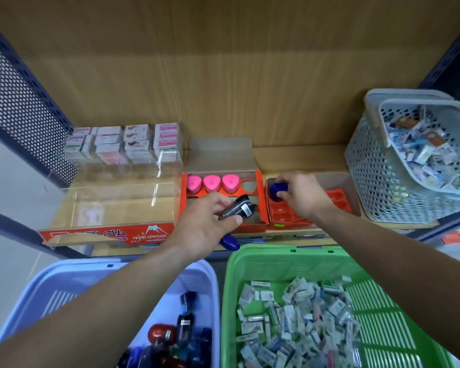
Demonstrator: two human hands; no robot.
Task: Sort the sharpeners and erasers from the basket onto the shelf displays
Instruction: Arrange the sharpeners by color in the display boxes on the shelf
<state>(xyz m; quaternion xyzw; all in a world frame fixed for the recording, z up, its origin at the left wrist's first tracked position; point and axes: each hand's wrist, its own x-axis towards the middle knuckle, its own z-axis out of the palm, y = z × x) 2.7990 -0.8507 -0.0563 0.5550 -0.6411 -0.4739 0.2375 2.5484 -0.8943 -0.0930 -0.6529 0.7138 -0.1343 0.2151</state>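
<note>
Closest to me, a pale blue basket [91, 265] is sitting low on the left, holding a jumble of dark, blue and red sharpeners [170, 338]. Beside it on the right, a green basket [276, 252] is holding a heap of wrapped erasers [290, 320]. Both forearms are reaching over these baskets toward the wooden shelf [298, 158].

At the left of the shelf, a clear display case [112, 203] is standing with small eraser boxes [122, 144] stacked at its back. Next along, an orange box [259, 187] is showing three pink sharpeners [211, 183] in its back row.

The left hand [205, 224] is hovering over the front of that box, gripping a black sharpener [238, 207] between thumb and fingers. A second blue sharpener [229, 241] is poking out beneath the same hand.

The right hand [300, 193] is well apart from the left, pinching a blue sharpener [278, 189] at the back left corner of the red tray [337, 199]. I cannot tell whether it is sitting in a slot.

At the far right, a grey basket [369, 176] is resting on the shelf, holding more small packets.
</note>
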